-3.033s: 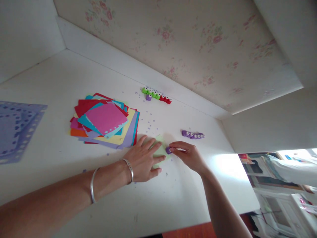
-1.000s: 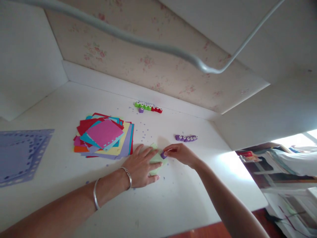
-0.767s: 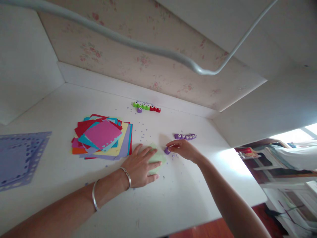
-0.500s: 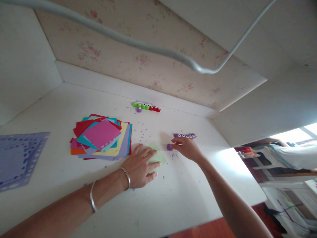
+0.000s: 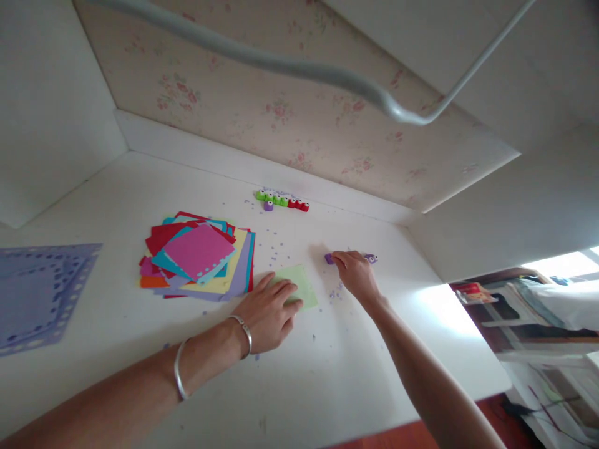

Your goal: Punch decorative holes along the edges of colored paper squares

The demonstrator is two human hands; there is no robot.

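My left hand [image 5: 269, 312] lies flat on the white tabletop, its fingers stretched over the lower left part of a pale green paper sheet [image 5: 302, 285]. My right hand [image 5: 358, 274] is farther right, its fingers pinched together at the left end of a row of purple craft paper punches [image 5: 370, 257]. A purple paper punch [image 5: 328, 258] sticks out just left of those fingertips, which seem to grip it. The hand hides most of the row. Tiny purple paper bits [image 5: 335, 293] lie below the right hand.
A stack of coloured paper [image 5: 199, 252] lies left of my left hand. Purple punched sheets [image 5: 28, 299] are at the far left. Near the back wall stand green punches [image 5: 277, 199], red punches [image 5: 298, 204] and one purple punch [image 5: 268, 206]. A white cable [image 5: 281, 62] crosses above.
My right hand has moved the single purple punch away from me, up to the row's left end, and its fingers have closed. My left hand has drawn back slightly, uncovering more green paper.
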